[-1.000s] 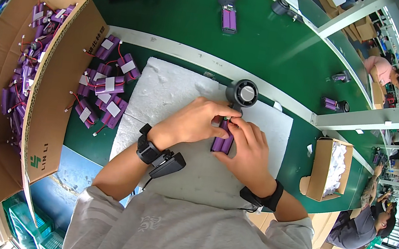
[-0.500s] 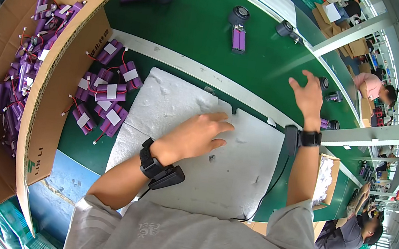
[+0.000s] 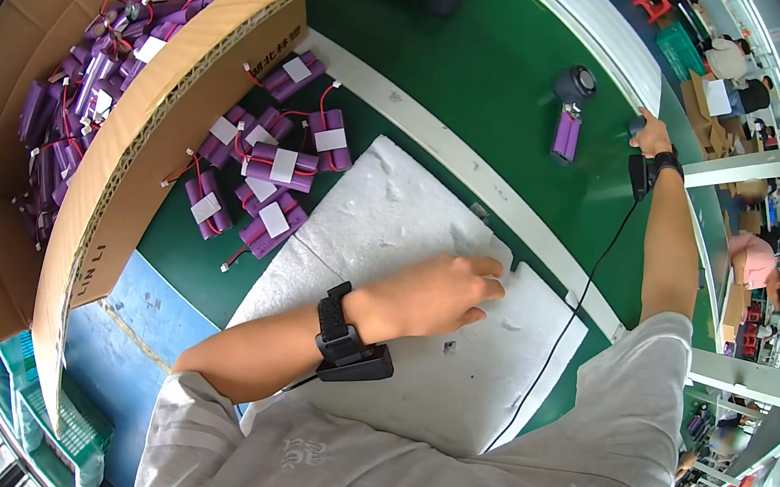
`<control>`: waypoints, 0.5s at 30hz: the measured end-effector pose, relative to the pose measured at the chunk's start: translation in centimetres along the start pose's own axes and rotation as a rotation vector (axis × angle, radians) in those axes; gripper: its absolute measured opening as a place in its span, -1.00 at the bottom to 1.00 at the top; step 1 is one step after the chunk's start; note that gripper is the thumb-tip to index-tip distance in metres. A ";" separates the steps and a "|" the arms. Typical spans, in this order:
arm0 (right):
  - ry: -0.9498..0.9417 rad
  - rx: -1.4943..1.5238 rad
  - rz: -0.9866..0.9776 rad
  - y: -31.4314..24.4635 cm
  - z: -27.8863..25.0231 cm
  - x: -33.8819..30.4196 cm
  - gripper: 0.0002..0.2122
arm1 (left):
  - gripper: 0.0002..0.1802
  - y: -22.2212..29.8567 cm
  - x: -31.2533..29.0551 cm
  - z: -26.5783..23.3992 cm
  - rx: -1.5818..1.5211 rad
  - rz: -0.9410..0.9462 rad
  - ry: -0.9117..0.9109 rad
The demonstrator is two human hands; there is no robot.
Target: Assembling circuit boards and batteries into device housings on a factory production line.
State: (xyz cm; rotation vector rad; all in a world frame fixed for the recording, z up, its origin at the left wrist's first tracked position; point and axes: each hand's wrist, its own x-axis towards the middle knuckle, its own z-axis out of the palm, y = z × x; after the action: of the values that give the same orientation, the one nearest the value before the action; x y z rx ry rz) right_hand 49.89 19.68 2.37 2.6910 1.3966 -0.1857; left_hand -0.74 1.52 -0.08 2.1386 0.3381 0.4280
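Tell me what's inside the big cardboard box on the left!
A heap of purple battery packs lies inside the cardboard box. The top ones cover whatever's underneath, so I can't tell.

Ltg bright, even; glare in bkgd, far R. Shadows soft. L hand (image 3: 432, 298) and white foam sheet (image 3: 392, 224) clear; R hand (image 3: 655, 138) detail soft. Fisheye distort.: carton (image 3: 215, 92) edges bowed, corners blk.
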 end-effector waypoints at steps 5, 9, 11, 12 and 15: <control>0.265 -0.083 0.109 1.7 1.0 1.0 -0.28 | -0.75 0.0 0.2 0.1 -0.006 0.026 0.066; 0.337 -0.110 0.082 3.2 0.6 -2.4 -0.51 | -0.70 0.1 0.3 0.1 0.021 -0.002 -0.017; 0.411 -0.180 0.003 2.9 -2.0 -5.6 -0.54 | -0.69 0.3 0.5 0.2 0.042 0.026 -0.038; 0.409 -0.178 -0.004 2.4 -3.3 -7.9 -0.54 | -0.68 0.4 0.4 0.2 0.053 0.037 -0.050; 0.433 -0.112 -0.140 -3.1 -8.0 -14.9 -0.50 | -0.71 0.1 -0.2 0.1 0.006 0.035 0.077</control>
State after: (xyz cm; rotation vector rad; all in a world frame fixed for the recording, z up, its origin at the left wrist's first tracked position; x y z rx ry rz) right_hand 39.27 10.63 12.51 2.6406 1.6455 0.4791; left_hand -0.90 1.24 -0.10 2.1405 0.3455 0.5309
